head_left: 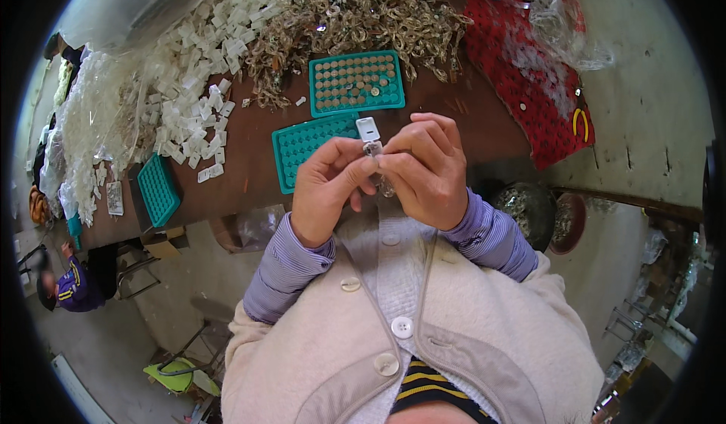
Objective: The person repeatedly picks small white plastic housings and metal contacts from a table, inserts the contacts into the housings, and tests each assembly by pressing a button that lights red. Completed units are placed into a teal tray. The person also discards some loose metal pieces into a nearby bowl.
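My left hand (330, 184) and my right hand (427, 168) meet at the middle of the table's near edge. Between their fingertips is a small white plastic case (367, 129) with a dark slot in its raised part. Both hands pinch its lower end, where the fingers hide most of the detail. A bit of clear, thin wire (386, 187) hangs under the right fingers. Just behind the hands lies a teal tray (283, 134) with rows of round pockets. Farther back, a second teal tray (321, 111) holds several round, coin-like discs.
White plastic cases (208, 54) are heaped at the left, beside tangled clear wires (355, 16) at the back. Another teal tray (158, 190) stands at left. Yellow-handled pliers (580, 124) lie on red cloth (522, 84) at right. Dark tubs (529, 212) sit below the table.
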Motion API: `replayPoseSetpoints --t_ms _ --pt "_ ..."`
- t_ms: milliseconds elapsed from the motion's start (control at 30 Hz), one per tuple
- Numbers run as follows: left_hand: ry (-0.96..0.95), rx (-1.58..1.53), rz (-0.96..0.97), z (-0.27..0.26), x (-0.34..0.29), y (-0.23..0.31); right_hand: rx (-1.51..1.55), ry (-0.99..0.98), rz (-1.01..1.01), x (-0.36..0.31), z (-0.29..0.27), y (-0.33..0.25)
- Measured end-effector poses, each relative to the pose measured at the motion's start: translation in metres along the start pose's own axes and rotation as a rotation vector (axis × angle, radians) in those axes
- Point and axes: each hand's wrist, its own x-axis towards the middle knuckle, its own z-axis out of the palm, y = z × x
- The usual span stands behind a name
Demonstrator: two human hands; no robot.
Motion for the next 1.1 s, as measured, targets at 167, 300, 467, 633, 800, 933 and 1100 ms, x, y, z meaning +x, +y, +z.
replayPoseSetpoints --t_ms 167,300,467,633,800,933,1100 --pt "0.083 -0.133 -0.024 -0.012 0.012 0.009 0.12 0.015 0.177 0.012 0.014 0.019" --pt "0.135 -0.226 0.112 -0.027 0.026 0.017 0.026 0.02 0.359 0.032 0.03 0.06" --pt "0.112 -0.248 0.094 -0.029 0.036 0.011 -0.296 -0.075 0.165 0.033 0.048 0.065" --pt "0.114 -0.287 0.109 -0.03 0.036 0.003 -0.244 -0.094 0.081 0.036 0.05 0.065" --pt "0.121 -0.239 0.152 -0.02 0.033 0.0 0.121 0.05 0.157 0.032 0.038 0.044" --pt "0.083 -0.169 0.184 -0.001 0.032 -0.001 0.196 0.088 0.152 0.025 0.025 0.026" --pt "0.002 -0.015 0.216 0.008 0.034 0.002 0.248 0.049 0.181 0.021 0.009 0.023"
